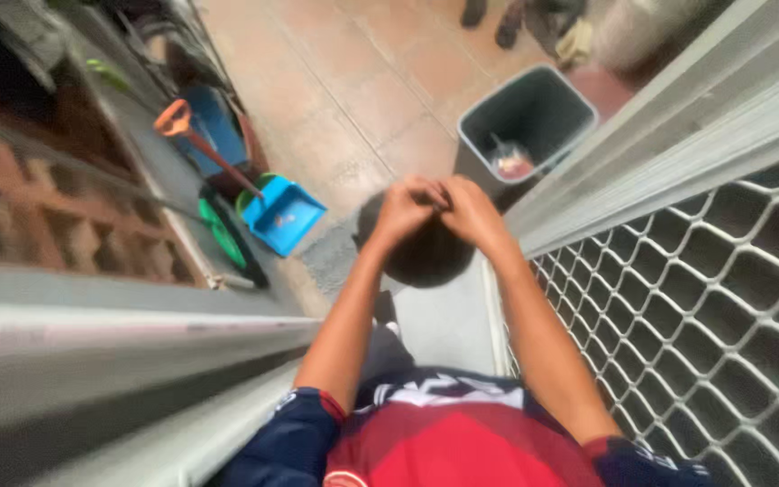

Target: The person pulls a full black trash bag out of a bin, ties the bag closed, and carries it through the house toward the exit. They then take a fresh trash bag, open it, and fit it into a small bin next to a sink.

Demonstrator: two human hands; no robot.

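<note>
Hands meet at your twelve o'clock: your left hand (405, 212) and right hand (471, 209) are clenched together, fingertips touching, above a dark round object (426, 257); whether they grip it, you cannot tell. Grey bin (526, 122) at one o'clock, blue dustpan (283, 216) at ten

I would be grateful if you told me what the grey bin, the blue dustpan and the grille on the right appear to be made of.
The grey bin looks like moulded plastic: thin, smooth walls with rounded corners and a matt finish. The blue dustpan also seems plastic, judging by its bright uniform colour and slight sheen. The grille appears to be metal, probably painted pale grey: rigid diamond mesh set in a straight frame. Blur leaves the finishes uncertain.
</note>
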